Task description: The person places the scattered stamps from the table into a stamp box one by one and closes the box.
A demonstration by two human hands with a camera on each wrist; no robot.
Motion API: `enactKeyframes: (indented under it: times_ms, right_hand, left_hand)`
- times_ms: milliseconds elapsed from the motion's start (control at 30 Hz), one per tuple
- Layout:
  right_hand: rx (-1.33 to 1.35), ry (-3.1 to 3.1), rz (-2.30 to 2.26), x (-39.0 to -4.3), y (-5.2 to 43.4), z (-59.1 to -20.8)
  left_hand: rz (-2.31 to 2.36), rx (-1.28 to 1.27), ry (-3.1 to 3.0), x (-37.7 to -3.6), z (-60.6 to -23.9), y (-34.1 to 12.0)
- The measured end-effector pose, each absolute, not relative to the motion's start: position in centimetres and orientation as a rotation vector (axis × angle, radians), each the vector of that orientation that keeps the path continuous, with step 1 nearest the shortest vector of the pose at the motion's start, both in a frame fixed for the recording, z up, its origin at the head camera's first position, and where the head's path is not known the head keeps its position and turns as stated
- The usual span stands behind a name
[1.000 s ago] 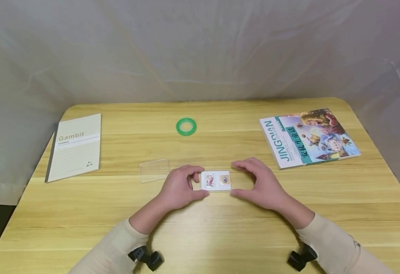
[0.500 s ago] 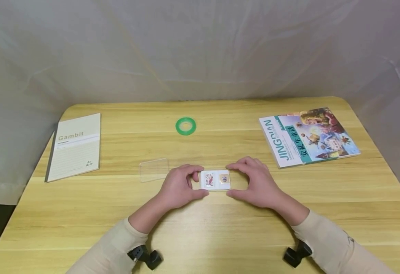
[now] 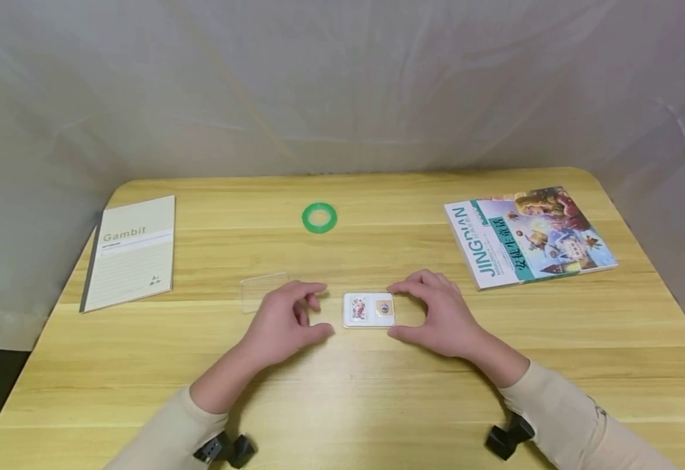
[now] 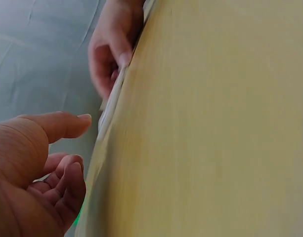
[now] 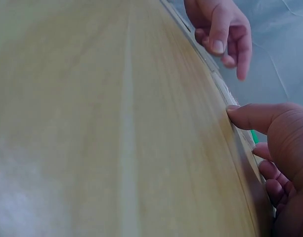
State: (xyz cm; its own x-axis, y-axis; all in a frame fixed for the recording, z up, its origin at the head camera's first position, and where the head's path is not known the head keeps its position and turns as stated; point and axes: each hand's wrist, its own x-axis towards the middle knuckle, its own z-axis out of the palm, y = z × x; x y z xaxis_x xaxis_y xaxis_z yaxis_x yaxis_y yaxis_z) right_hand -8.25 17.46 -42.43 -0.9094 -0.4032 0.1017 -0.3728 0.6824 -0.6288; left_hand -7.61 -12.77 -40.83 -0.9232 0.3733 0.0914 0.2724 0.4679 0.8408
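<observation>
A small flat white case (image 3: pixel 367 320) with two little square pictures on its face lies on the wooden table in the head view. My right hand (image 3: pixel 439 318) holds its right end, thumb at the near edge and finger at the far edge. To the left of the case, my left hand (image 3: pixel 284 324) is apart from it, thumb and fingers spread with nothing between them. Behind that hand lies a clear rectangular plastic piece (image 3: pixel 252 295), partly covered by it. The left wrist view shows the case edge-on as a thin white strip (image 4: pixel 109 114).
A roll of green tape (image 3: pixel 319 228) lies toward the back of the table (image 3: pixel 366 405). A notebook (image 3: pixel 131 261) is at the left, and a thick illustrated book (image 3: pixel 536 238) at the right. Grey cloth (image 3: pixel 342 85) hangs behind the table.
My right hand has closed in on the right end of the white case. My left hand has let go of the left end and drawn back leftward. The case stays in place.
</observation>
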Motion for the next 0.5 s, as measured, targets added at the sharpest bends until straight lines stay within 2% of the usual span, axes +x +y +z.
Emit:
enactKeyframes:
  times_ms: [500]
  right_hand:
    - [-0.639, 2.837, -1.035, -8.2, 17.3, -42.4]
  left_hand:
    - [1.230, 0.398, 2.982, -8.5, -40.5, -20.8]
